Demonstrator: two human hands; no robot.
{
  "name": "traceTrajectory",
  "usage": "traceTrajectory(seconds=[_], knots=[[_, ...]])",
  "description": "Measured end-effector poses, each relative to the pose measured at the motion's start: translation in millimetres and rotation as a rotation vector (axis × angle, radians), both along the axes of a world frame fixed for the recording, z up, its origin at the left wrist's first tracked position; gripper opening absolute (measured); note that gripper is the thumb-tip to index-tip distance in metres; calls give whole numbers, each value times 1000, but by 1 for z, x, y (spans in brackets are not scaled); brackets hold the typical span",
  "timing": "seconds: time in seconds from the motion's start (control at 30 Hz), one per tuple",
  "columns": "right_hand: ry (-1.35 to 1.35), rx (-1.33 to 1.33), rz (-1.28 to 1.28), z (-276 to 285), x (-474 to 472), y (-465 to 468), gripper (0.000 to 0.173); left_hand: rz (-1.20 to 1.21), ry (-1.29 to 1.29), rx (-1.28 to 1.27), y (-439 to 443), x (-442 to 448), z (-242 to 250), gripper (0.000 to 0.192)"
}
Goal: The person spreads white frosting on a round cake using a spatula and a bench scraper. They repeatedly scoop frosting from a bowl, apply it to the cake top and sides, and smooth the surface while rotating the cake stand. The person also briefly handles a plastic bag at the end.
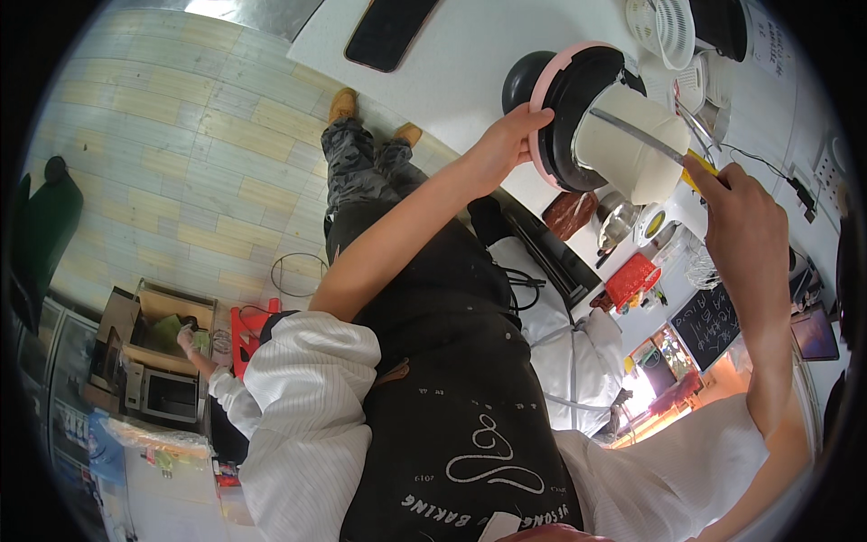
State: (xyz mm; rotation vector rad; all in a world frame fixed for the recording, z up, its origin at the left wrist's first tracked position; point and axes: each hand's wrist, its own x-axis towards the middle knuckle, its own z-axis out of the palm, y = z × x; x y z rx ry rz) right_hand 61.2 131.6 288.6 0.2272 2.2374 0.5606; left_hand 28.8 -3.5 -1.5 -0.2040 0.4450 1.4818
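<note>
A tall cake coated in white cream point(630, 146) stands on a black cake turntable with a pink rim point(542, 88). My left hand point(511, 146) pinches the turntable's near left edge, thumb on top and fingers lower down. In my right hand point(742, 196) is the yellow handle of a long metal palette knife point(640, 135). Its blade lies across the side of the cake, and its tip reaches towards the cake's end by the turntable. The cream looks fairly smooth. Part of the blade's handle is hidden by my fingers.
A phone point(389, 30) lies on the white table point(467, 74). White plastic baskets point(664, 34), a steel bowl point(618, 220) and a red container point(631, 279) are beyond the turntable. At the lower left, a co-worker's gloved hand point(185, 339) is near a microwave point(169, 395).
</note>
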Motion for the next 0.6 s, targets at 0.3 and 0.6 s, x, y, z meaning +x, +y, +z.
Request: traceTrajectory(seconds=[0.3,0.6], knots=[[-60,-30,17,2,4,-16,49,-4,61,16,11,-15,1,42],[-80,-131,-5,7,6,-32,47,4,124,110,26,-34,-7,48]])
